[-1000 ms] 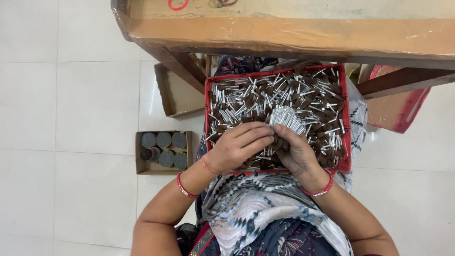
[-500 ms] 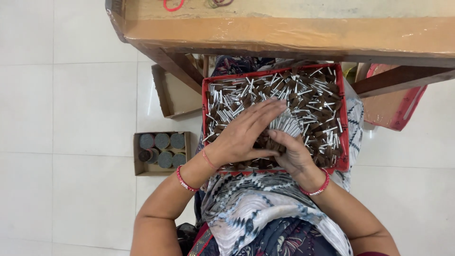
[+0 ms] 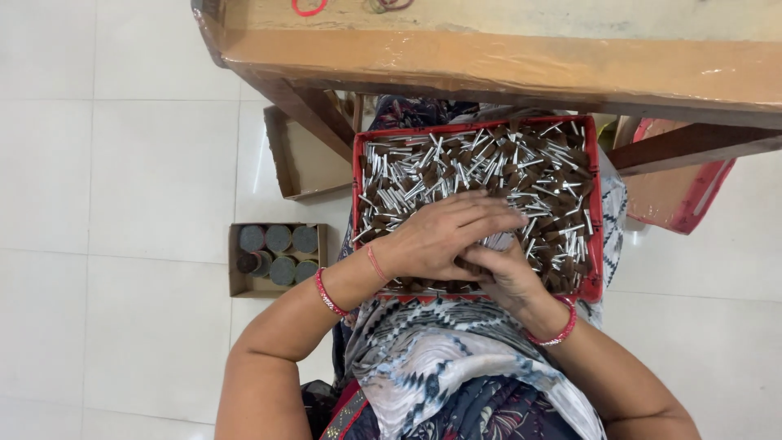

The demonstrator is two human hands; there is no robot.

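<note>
A: L hand (image 3: 444,238) moved flat over the silver bundle (image 3: 498,242) since prev frame, fingers spread.
B: R hand (image 3: 505,275)?
A: Under it, clamped on bundle, inside red tray (image 3: 593,204) on lap.

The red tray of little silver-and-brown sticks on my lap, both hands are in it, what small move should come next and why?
Probably lift the left hand off the bundle of sticks the right hand cups. The left palm lies flat over it, hiding the stick ends, and loose sticks crowd the red tray all around. Uncovering it should show whether the ends sit level.
</note>
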